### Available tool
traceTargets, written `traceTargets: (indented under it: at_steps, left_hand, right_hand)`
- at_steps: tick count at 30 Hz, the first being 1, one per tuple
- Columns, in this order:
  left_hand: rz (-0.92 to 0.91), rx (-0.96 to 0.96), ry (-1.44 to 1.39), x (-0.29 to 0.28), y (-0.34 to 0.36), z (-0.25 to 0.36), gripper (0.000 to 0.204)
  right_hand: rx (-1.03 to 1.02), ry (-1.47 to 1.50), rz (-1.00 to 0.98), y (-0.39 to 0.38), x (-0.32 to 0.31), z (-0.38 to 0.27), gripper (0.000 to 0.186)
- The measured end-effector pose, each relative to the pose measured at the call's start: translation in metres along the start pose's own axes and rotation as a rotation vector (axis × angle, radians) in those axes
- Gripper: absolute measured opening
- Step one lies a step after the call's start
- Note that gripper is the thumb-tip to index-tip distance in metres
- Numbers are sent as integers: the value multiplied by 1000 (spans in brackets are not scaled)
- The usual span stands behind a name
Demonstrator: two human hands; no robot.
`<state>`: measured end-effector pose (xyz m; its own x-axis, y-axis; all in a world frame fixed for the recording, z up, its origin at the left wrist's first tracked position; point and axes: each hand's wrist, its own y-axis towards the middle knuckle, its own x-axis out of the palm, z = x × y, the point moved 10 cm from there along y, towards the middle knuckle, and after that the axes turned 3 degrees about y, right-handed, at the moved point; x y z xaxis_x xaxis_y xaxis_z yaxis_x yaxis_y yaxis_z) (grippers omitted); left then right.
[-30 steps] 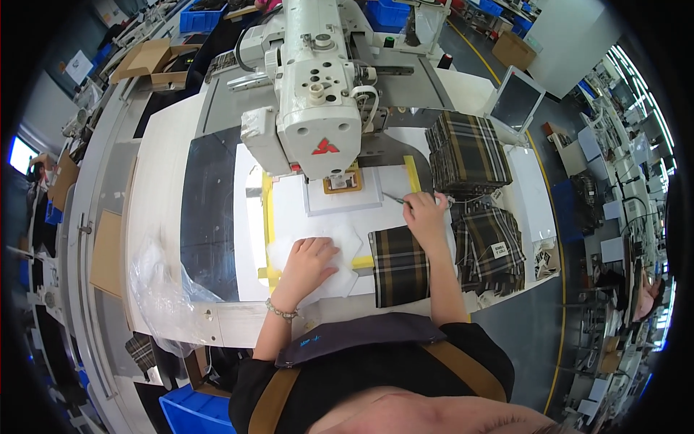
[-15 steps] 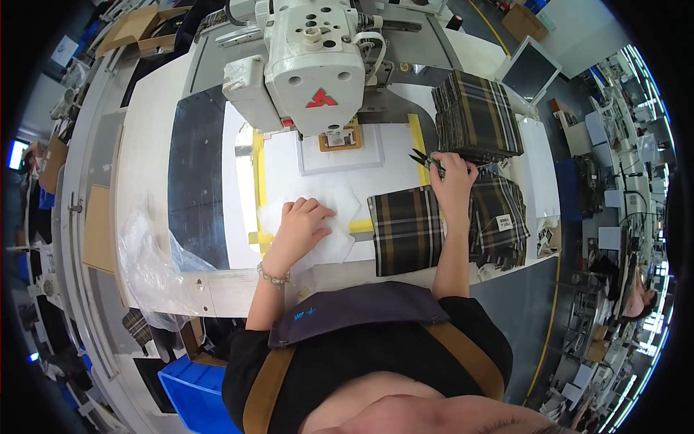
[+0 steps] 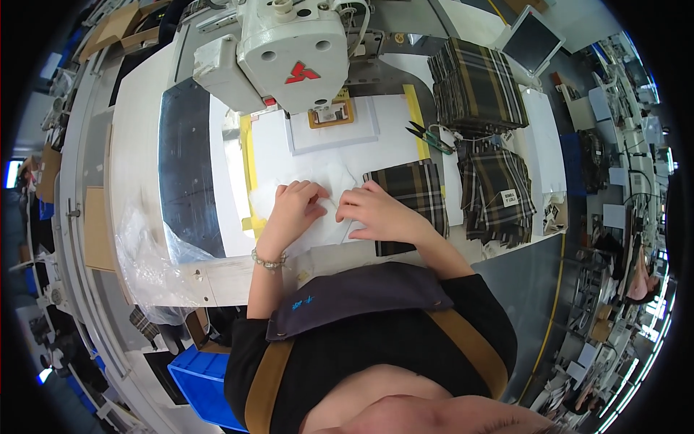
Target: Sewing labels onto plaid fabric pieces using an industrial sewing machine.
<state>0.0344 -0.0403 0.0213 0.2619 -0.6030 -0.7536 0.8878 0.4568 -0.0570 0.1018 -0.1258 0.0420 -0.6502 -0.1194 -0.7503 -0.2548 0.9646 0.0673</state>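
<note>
The right hand (image 3: pixel 379 215) has left the snips (image 3: pixel 431 138), which lie near the plaid stack (image 3: pixel 483 85), and come over to the white sheets (image 3: pixel 329 231) on the table between both hands. Its fingers are half curled, as are the left hand's (image 3: pixel 293 213); I can't tell whether either grips a sheet. A blue crate (image 3: pixel 199 383) sits below the table, its contents unclear from here; a crumpled clear bag (image 3: pixel 148 264) lies left.

Red three-part emblem (image 3: pixel 301 73) on white machine head (image 3: pixel 278 42). Dark-lettered white label (image 3: pixel 510 197) on plaid fabric pile (image 3: pixel 488 181). Blue stitched script (image 3: pixel 303 302) on dark apron bib (image 3: pixel 369 293).
</note>
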Motion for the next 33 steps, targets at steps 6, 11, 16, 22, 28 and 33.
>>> traceTargets:
  at_steps: [6,11,16,22,28,33]
  left_hand:
    - [26,15,-29,-2,-1,1,28]
    - [54,63,-22,-2,-5,3,27]
    - [75,89,-15,-2,-9,4,27]
    - [236,145,15,-22,-9,15,31]
    - [496,131,-204,-67,-22,22,39]
    - [267,417,139,-55,-20,80,45]
  right_hand:
    - [-57,-117,-70,4,27,-2,27]
    - [-123,-125,9,6,28,-3,17]
    - [-82,-33,10,7,26,4,13]
    - [-47,178,44,7,9,8,10]
    - [236,630,110,0,-5,33,12]
    - [345,1009,124,-4,11,49,13]
